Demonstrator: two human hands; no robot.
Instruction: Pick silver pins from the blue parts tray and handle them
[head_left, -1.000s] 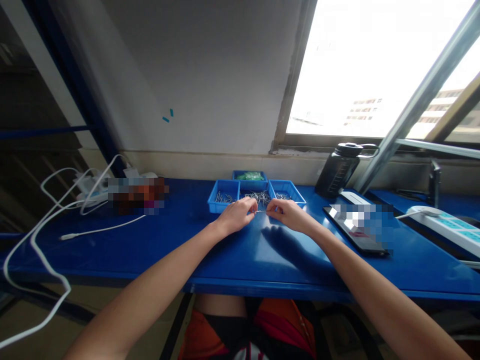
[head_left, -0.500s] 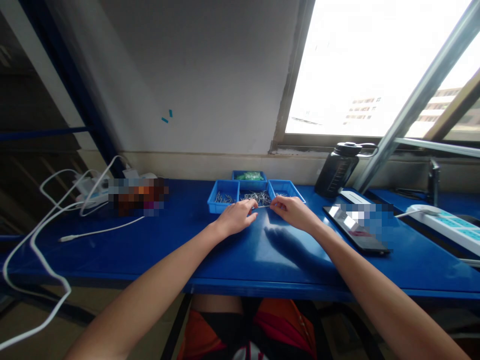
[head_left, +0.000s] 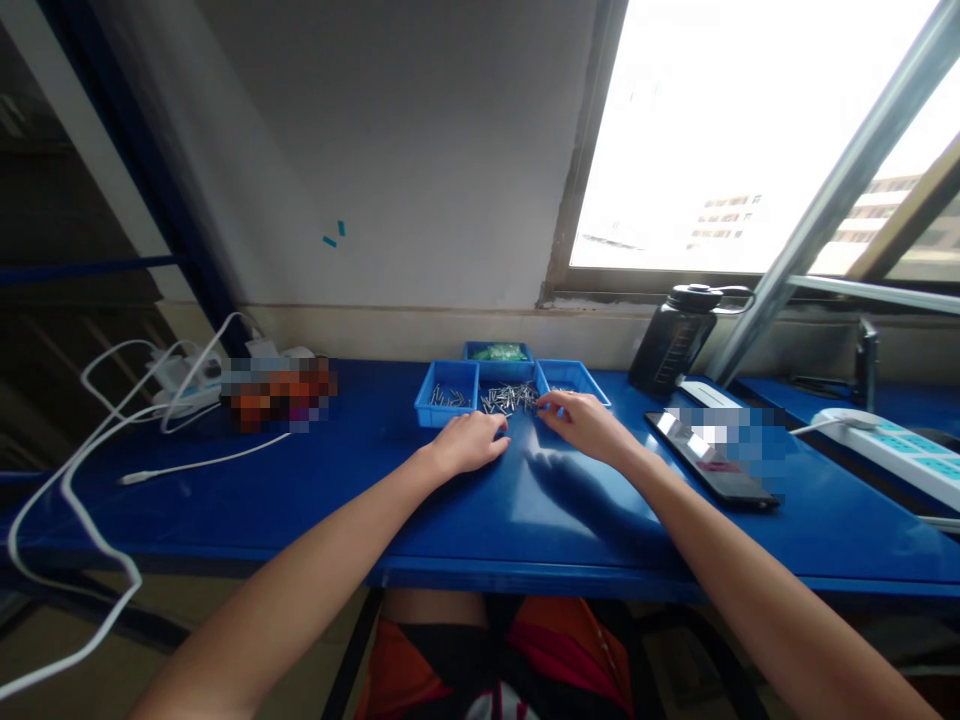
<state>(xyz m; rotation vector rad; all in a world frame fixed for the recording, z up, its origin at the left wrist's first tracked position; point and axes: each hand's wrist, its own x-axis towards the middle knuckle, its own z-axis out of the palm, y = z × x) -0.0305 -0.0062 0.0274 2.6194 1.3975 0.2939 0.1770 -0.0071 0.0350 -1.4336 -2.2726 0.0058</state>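
A pile of small metal pieces (head_left: 514,397) lies between two blue bins, in front of my hands. My left hand (head_left: 471,441) rests low over the table with thumb and fingers apart, just in front of the left blue bin (head_left: 431,415), which holds more metal pieces. My right hand (head_left: 577,420) is closed in a pinch at the pile's right edge, by the right blue bin (head_left: 592,380); what its fingertips hold is too small to make out. Behind the pile is a third blue bin (head_left: 477,346) with a green bag (head_left: 501,352).
A black bottle (head_left: 673,340) and a dark tablet (head_left: 720,470) stand and lie to the right, with a white power strip (head_left: 900,450) beyond. White cables (head_left: 82,500) and a blurred orange object (head_left: 262,395) are at the left. Behind is the wall.
The thin metal piece that spanned both hands' fingertips no longer shows between them. My left fingers have drawn back slightly and spread, and my right fingertips have shifted a little left.
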